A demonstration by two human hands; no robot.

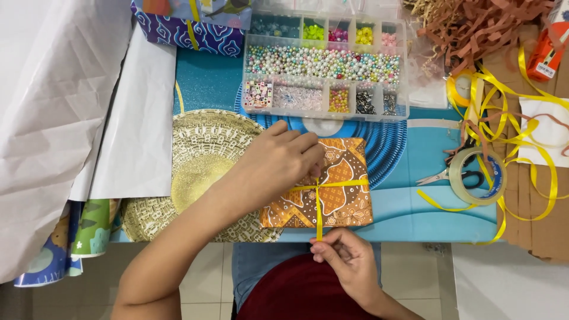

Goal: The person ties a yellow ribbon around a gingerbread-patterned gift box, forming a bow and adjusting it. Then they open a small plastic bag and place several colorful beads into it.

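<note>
One flat rectangular parcel [332, 186] in orange-brown patterned paper, mid-desk [409, 207], long axis running 9 to 3 o'clock, crossed by thin yellow ribbon [319, 207]. At 12 o'clock of it, clear compartmented bead box [325, 65]; at 11, blue patterned wrapped gift [178, 29]; at 3, tape roll [477, 176] over scissors [438, 176]. Left hand [278, 163] with fingers bunched, pressing the ribbon crossing. Right hand [347, 261], at 6 o'clock, with fingers pinched narrow on the ribbon's near end.
</note>
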